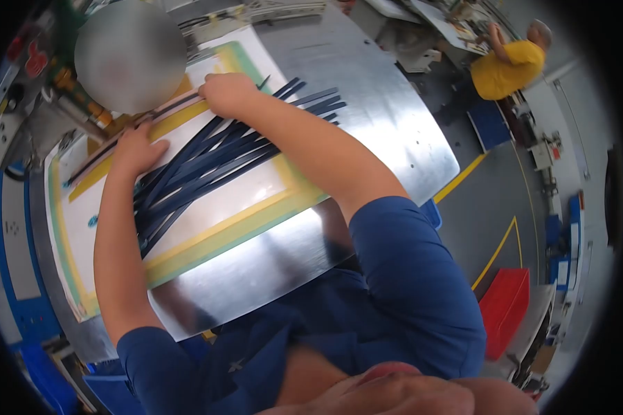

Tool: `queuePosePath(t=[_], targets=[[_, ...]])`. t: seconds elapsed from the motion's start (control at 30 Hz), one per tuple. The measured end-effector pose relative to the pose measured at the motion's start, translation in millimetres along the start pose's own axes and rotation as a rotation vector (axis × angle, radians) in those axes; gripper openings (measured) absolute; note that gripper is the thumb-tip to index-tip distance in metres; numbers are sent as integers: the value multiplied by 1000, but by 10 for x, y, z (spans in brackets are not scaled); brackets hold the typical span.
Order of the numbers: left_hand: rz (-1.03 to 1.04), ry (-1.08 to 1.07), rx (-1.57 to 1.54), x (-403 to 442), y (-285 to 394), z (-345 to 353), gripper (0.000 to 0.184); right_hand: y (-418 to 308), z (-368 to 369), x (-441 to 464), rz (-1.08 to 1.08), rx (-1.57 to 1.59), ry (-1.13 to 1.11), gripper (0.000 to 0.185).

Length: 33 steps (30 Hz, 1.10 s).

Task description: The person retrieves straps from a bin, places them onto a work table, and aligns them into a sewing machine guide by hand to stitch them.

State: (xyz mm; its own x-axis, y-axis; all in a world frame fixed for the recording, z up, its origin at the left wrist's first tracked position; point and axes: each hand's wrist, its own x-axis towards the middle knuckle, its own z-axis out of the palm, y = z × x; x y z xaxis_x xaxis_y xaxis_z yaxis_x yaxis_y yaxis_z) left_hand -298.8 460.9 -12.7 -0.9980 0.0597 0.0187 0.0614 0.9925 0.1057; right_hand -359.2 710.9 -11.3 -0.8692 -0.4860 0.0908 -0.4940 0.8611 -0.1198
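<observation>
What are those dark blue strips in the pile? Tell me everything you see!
The dark blue strips are long, narrow and flat; their material is unclear. They lie in a loose heap, many crossing, slanting over the white sheet. Part of the heap passes beneath the right forearm; I can't tell if they touch.

Dark navy blue is shown by the loose strips, which are spread over a white sheet. The sheet is edged by a border striped in yellow and pale green, and crossed by a mustard-yellow band. The bench is coloured silver-grey. Navy is repeated in the sleeves. The grey floor is marked by yellow lines. A bin is coloured bright red; a yellow top is worn by a co-worker.
</observation>
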Motion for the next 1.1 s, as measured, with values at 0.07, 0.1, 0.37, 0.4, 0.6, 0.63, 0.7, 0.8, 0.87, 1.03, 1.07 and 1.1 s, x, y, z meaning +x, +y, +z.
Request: queuePosePath(t=[0.07,0.1,0.37,0.4,0.6,0.63,0.7,0.8,0.87,1.03,1.07,1.1], targets=[[12,-7,-11,7,-16,-5,76,77,-49,-13,16,15,-26,28],[-1,-19,-17,16,-15,-4,75,127,-55,-19,0,12,-48,28],[2,-49,19,-25,141,-118,75,118,-40,-35,-34,29,2,29],[18,-44,12,-2,110,-85,75,137,-63,-42,-6,53,-19,29],[22,-65,16,42,179,-66,77,145,-9,-70,2,134,15,29],[29,-62,7,33,201,-64,77,137,14,-75,18,155,36,29],[80,-11,13,44,227,-7,78,186,76,-62,-5,127,53,28],[129,16,7,46,282,-37,78,230,109,-36,-72,91,54,25],[135,-39,17,123,274,-19,75,213,85,-43,-81,68,32,23],[93,-30,63,176,345,68,81,193,131,-34,-108,30,47,43],[101,-4,73,212,309,141,82,195,141,-37,-104,22,60,45],[100,-6,75,231,321,144,82,207,149,-38,-118,19,69,46]])
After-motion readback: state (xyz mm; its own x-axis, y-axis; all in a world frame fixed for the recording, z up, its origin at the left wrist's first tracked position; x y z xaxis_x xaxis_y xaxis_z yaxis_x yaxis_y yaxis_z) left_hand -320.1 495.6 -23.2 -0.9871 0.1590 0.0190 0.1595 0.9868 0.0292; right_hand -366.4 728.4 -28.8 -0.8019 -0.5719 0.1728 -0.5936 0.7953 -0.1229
